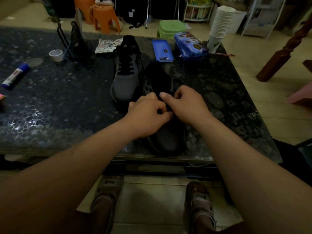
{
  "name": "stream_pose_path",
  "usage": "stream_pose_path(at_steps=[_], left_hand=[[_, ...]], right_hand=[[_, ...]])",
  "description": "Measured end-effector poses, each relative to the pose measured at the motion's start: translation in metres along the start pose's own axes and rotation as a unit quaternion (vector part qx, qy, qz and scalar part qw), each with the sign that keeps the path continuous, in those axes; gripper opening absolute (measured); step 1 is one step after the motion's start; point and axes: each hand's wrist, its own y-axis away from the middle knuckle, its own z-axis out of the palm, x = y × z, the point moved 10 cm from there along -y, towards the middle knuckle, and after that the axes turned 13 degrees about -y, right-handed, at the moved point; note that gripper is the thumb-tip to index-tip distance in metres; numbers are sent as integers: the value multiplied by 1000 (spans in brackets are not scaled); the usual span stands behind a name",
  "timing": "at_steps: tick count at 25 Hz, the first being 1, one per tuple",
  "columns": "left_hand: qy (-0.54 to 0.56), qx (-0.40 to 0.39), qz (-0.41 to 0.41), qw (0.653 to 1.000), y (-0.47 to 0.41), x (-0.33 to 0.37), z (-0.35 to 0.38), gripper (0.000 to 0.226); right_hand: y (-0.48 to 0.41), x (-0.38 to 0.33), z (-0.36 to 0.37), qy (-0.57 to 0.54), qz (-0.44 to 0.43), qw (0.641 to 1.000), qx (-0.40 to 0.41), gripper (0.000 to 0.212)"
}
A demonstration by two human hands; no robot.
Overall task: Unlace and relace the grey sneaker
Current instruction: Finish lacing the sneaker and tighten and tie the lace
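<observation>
**A:** Start close in. Where's the shoe?

**B:** The grey sneaker (168, 141) lies at the near edge of the table (67, 107), toe toward the person, right under both hands.

**A:** And the hands?

**B:** The left hand (148, 114) has its thumb and forefinger curled together, pinching the black lace (177, 82) over the shoe's middle. The right hand (185, 105) touches it, its fingers curled down onto the same lace and its thumb lying across the top.

**A:** Unlacing or relacing?

**B:** I can't tell. The eyelets are hidden by the knuckles and the light is dim. A loose bit of lace shows just beyond the right hand, so I'd judge the job mid-way: nothing tied off, rows left to do.

**A:** Further back?

**B:** A second sneaker (124, 78) stands just beside it, with its laces crossed neatly. Behind that are a blue tray (162, 49) and a stack of paper cups (219, 26).
</observation>
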Motion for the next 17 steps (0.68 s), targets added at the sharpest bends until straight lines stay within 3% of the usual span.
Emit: stream_pose_path(at_steps=[2, 4, 7, 10, 13, 17], left_hand=[[16, 16, -15, 1000, 1, -1, -1, 29], [14, 27, -19, 999, 2, 0, -1, 26], [21, 45, -22, 999, 3, -2, -4, 21], [45, 61, -32, 997, 2, -5, -4, 19], [60, 78, -37, 994, 3, -6, -4, 17], [53, 105, -3, 993, 7, -1, -6, 10]], right_hand=[[-3, -11, 0, 52, -29, 998, 17, 32], [-6, -15, -2, 35, -50, 998, 19, 26], [-7, -7, -10, -115, -30, 993, 7, 27], [-1, 6, -11, -261, 42, 964, -37, 20], [7, 8, -10, -307, 84, 944, -80, 18], [6, 10, -20, -319, 87, 942, -63, 20]])
